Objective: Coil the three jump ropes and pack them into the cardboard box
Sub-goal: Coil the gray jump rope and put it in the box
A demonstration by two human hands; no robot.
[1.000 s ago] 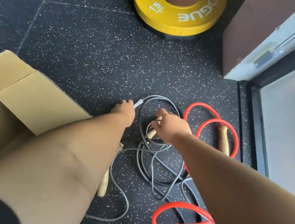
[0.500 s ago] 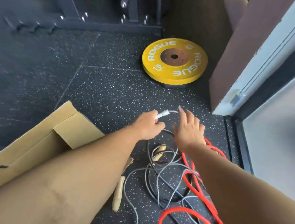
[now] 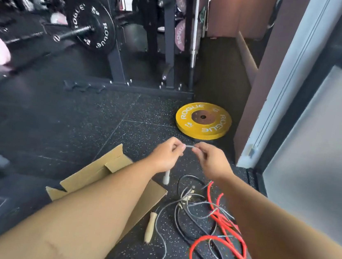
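My left hand and my right hand are raised above the floor, and between them they pinch a short stretch of grey jump rope. A white handle hangs below my left hand. On the floor beneath lies a tangle of grey rope with a wooden handle, mixed with a red jump rope. The open cardboard box lies to the left, partly hidden by my left forearm.
A yellow weight plate lies flat on the speckled rubber floor ahead. A squat rack with a loaded barbell stands at the back. A wall and window frame close off the right side.
Both hands have lifted off the floor, and the right hand has come to pinch the grey rope beside the left. The view has tilted up, showing the rack.
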